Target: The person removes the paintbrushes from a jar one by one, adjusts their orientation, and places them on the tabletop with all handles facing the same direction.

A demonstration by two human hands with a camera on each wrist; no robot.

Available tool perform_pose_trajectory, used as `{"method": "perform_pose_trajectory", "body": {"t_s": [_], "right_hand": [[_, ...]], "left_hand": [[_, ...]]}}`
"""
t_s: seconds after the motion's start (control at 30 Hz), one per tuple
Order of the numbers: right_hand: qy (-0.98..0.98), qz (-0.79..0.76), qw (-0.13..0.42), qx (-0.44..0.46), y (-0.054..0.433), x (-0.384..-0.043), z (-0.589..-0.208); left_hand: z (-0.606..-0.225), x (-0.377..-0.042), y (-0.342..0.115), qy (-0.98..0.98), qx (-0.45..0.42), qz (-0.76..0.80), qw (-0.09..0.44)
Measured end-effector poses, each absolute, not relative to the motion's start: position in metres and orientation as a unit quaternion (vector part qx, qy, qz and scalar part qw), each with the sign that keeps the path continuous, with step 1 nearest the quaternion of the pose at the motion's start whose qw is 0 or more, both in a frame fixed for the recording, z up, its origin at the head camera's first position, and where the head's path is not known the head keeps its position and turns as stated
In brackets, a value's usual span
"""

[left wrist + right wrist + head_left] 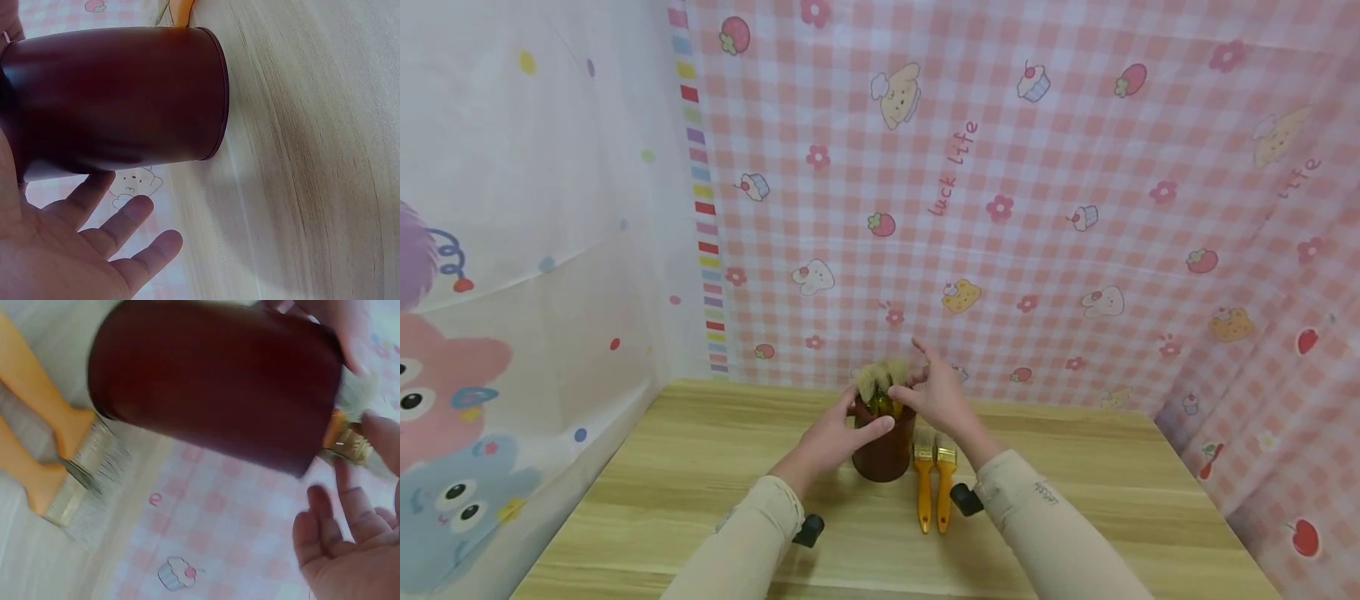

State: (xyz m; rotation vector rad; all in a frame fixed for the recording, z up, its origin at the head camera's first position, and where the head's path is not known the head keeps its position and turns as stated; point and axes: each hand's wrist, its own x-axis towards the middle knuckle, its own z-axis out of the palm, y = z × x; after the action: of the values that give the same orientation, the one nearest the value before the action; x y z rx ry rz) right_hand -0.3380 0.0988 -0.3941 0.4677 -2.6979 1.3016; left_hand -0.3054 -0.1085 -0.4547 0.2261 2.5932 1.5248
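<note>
A dark brown cylindrical cup [882, 454] stands upright on the table, with several paintbrushes [880, 377] in it, pale bristles up. My left hand [833, 437] holds the cup near its rim, thumb across the front. In the left wrist view the other fingers [134, 215] spread along the cup's side. My right hand [942, 398] is over the cup's mouth. Thumb and forefinger pinch one brush at its gold ferrule [353, 445], as the right wrist view shows; the remaining fingers are loosely bent. Inside the cup, the handles are mostly hidden.
Two yellow-handled paintbrushes, a left one [924, 496] and a right one [945, 496], lie side by side just right of the cup, bristles away from me. Behind the wooden table [1075, 500] hangs a pink checked cloth [1037, 250]. A white printed cloth [587, 250] hangs at left.
</note>
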Motion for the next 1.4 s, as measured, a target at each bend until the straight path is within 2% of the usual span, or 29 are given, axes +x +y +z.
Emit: {"method": "perform_pose_trajectory", "body": {"t_s": [0.33, 0.6, 0.8, 0.97, 1.07, 1.23, 1.4], "right_hand": [[-0.867, 0.473, 0.048, 0.149, 0.112, -0.34, -0.38], [-0.838, 0.515, 0.079, 0.159, 0.125, -0.335, -0.365], [-0.797, 0.584, 0.093, 0.121, 0.155, -0.338, -0.339], [-0.81, 0.573, 0.091, 0.082, 0.193, -0.34, -0.337], [-0.833, 0.545, 0.065, 0.065, 0.217, -0.337, -0.348], [-0.869, 0.493, -0.03, 0.038, 0.247, -0.334, -0.382], [-0.878, 0.466, -0.106, 0.031, 0.256, -0.333, -0.427]], "left_hand": [[-0.452, -0.306, -0.107, 0.854, 0.085, 0.512, 0.05], [-0.453, -0.305, -0.105, 0.857, 0.081, 0.507, 0.052], [-0.453, -0.305, -0.105, 0.858, 0.066, 0.507, 0.055], [-0.453, -0.303, -0.106, 0.857, 0.057, 0.508, 0.056], [-0.454, -0.303, -0.106, 0.858, 0.06, 0.508, 0.055], [-0.452, -0.301, -0.106, 0.856, 0.064, 0.509, 0.055], [-0.451, -0.3, -0.104, 0.857, 0.069, 0.508, 0.055]]}}
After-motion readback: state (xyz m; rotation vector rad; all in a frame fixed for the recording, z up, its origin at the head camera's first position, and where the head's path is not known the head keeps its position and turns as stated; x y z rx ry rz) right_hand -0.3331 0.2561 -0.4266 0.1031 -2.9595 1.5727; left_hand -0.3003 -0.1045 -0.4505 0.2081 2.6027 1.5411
